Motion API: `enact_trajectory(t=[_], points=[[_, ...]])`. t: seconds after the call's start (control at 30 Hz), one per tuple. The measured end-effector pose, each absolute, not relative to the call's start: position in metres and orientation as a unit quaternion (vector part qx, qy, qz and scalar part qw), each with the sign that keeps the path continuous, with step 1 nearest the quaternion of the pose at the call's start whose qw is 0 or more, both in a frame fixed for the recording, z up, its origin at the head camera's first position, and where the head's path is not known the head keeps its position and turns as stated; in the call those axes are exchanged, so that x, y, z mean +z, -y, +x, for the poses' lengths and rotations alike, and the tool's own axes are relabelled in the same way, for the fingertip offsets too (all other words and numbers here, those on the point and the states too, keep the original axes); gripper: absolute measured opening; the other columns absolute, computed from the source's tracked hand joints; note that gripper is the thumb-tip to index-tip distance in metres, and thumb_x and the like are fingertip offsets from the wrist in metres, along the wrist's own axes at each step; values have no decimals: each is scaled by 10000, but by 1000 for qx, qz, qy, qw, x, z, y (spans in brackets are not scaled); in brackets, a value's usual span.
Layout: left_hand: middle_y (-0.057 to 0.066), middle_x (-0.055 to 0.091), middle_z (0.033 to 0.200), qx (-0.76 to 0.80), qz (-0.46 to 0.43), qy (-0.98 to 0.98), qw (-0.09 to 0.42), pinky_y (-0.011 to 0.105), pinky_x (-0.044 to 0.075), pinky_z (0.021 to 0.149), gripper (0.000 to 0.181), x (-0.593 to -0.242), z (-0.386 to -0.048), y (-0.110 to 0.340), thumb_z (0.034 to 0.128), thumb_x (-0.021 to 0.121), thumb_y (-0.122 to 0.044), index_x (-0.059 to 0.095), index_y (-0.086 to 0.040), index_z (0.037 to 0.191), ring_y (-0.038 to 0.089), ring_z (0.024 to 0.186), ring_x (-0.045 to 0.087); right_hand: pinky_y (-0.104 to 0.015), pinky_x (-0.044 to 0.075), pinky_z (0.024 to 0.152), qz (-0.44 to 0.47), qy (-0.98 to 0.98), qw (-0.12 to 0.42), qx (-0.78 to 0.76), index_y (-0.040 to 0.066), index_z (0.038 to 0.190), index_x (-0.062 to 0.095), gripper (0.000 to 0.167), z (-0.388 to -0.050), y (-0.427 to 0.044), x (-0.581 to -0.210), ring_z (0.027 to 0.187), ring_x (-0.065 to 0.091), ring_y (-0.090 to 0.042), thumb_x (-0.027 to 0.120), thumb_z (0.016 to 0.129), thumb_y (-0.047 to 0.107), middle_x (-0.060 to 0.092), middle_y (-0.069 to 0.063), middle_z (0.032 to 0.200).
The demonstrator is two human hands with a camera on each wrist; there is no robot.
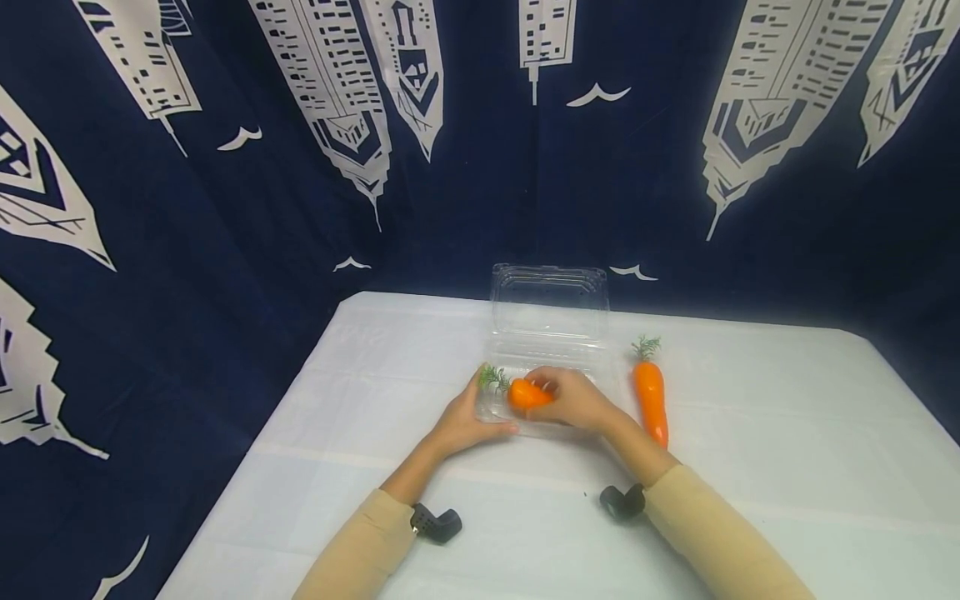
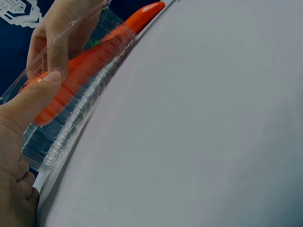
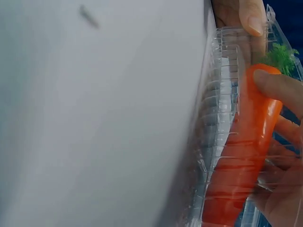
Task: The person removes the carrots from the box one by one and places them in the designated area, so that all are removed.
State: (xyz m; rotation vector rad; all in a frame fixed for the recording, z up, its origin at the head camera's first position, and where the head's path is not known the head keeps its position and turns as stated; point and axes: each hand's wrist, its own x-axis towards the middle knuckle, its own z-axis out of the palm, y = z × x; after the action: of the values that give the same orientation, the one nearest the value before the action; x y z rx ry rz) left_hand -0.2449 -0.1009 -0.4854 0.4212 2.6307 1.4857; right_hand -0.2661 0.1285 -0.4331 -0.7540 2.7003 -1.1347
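Observation:
A clear plastic clamshell container (image 1: pixel 555 429) stands on the table, its lid (image 1: pixel 551 304) raised at the back. My left hand (image 1: pixel 463 421) holds the container's left end, with the thumb (image 2: pixel 35 97) over the front rim. Inside the container is an orange carrot (image 1: pixel 523 395) with a green leafy top (image 1: pixel 495 379) pointing left. My right hand (image 1: pixel 577 400) grips this carrot from above. In the right wrist view, the thumb lies on the carrot (image 3: pixel 251 123) near its leafy end. The clear wall partly blurs the right hand's other fingers.
A second carrot (image 1: pixel 650 400) with a green top lies on the table to the right of the container, beside my right forearm. The white-covered table (image 1: pixel 765 433) ends at a dark blue cloth (image 1: pixel 480 208) with white building prints.

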Motion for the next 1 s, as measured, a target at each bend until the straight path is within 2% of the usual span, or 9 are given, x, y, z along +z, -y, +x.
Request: enact_trajectory(t=[0.27, 0.67, 0.9, 1.0], points=[[134, 243, 1584, 482, 137, -865, 39, 555, 288, 1105, 1187, -484, -245, 101, 688, 849, -499, 136, -173, 1578, 355, 1399, 312, -441, 518, 842, -216, -890, 23, -402, 76, 1196, 657, 494, -272, -131, -426, 950, 601, -268, 828, 766, 247, 672, -85, 1075], [146, 261, 1577, 488, 133, -861, 44, 555, 285, 1108, 1174, -482, -246, 101, 686, 855, -483, 158, -163, 1575, 365, 1398, 314, -447, 542, 849, -112, -890, -13, -442, 2, 1276, 572, 580, -275, -136, -405, 1018, 612, -332, 765, 840, 331, 643, -185, 1173], [148, 260, 1576, 483, 135, -864, 43, 551, 287, 1107, 1184, -483, -246, 100, 683, 855, -486, 152, -156, 1576, 360, 1401, 309, -430, 544, 852, -36, -878, -47, -475, 23, 1309, 550, 599, -275, -143, -404, 1016, 619, -328, 738, 864, 377, 619, -192, 1219], [160, 262, 1573, 484, 135, -864, 41, 556, 281, 1107, 1191, -484, -246, 100, 679, 859, -481, 150, -145, 1575, 372, 1400, 306, -405, 554, 841, -11, -861, -58, -505, -3, 1306, 543, 612, -275, -148, -403, 1011, 618, -341, 746, 861, 364, 611, -215, 1216]])
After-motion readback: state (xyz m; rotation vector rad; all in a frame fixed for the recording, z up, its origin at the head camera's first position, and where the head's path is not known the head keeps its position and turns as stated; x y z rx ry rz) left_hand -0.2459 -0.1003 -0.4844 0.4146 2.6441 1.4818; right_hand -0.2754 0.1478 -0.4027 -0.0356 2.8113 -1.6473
